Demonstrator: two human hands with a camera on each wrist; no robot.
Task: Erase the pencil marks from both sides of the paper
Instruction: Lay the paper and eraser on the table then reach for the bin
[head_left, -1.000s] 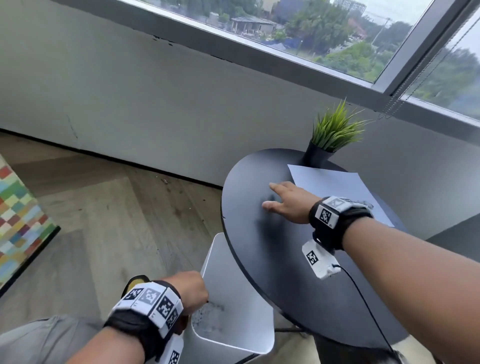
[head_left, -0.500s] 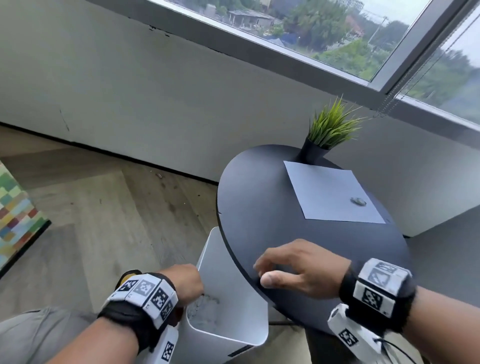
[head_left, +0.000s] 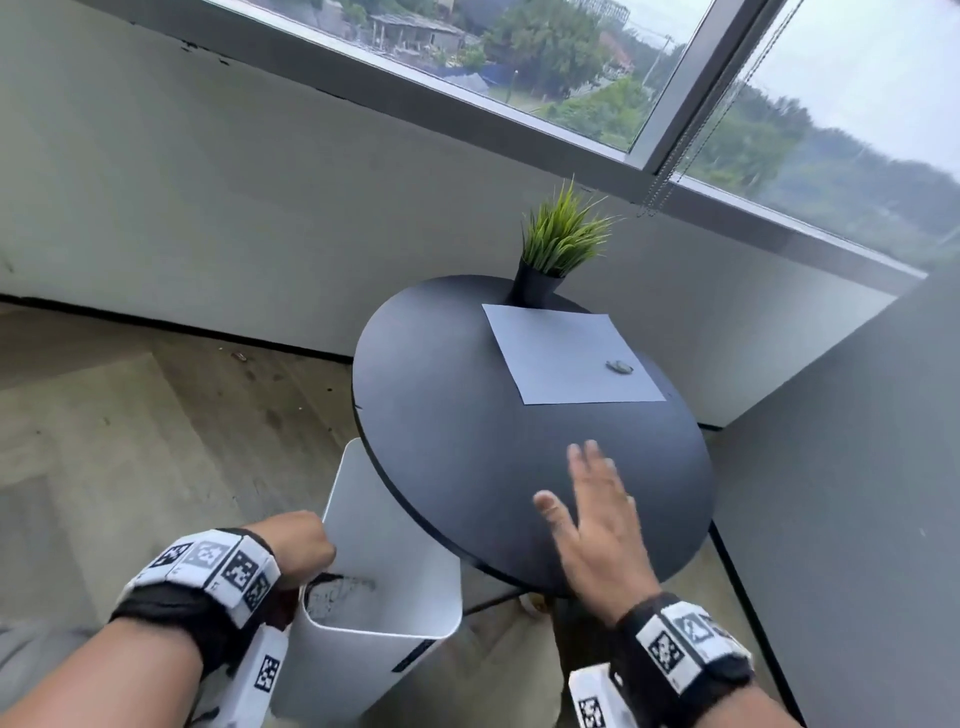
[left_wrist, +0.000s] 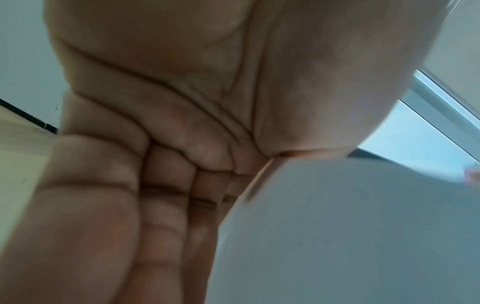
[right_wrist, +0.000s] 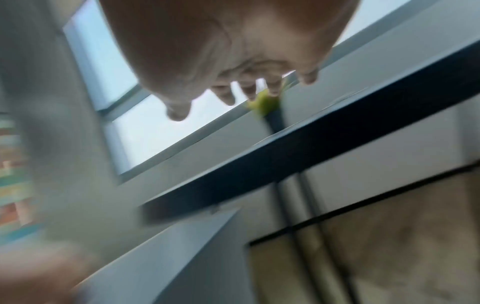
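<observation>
- I am holding my right hand (head_left: 597, 519) flat, fingers straight and spread, gripping nothing, over the near edge of the round black table (head_left: 457, 415), at about 5 o'clock on its top.
- My left hand (head_left: 296, 540) is curling over the rim of the white bin (head_left: 384, 561), which is standing by the table's 7 o'clock edge; the left wrist view is showing my fingers (left_wrist: 109, 205) folded against the bin's white wall.
- The paper (head_left: 566, 353) is lying flat toward 1 o'clock on the table, well apart from both hands.
- A small grey lump, probably the eraser (head_left: 619, 367), is sitting on the paper's right side.
- A potted plant (head_left: 558, 244) is standing at 12 o'clock, just behind the paper.
</observation>
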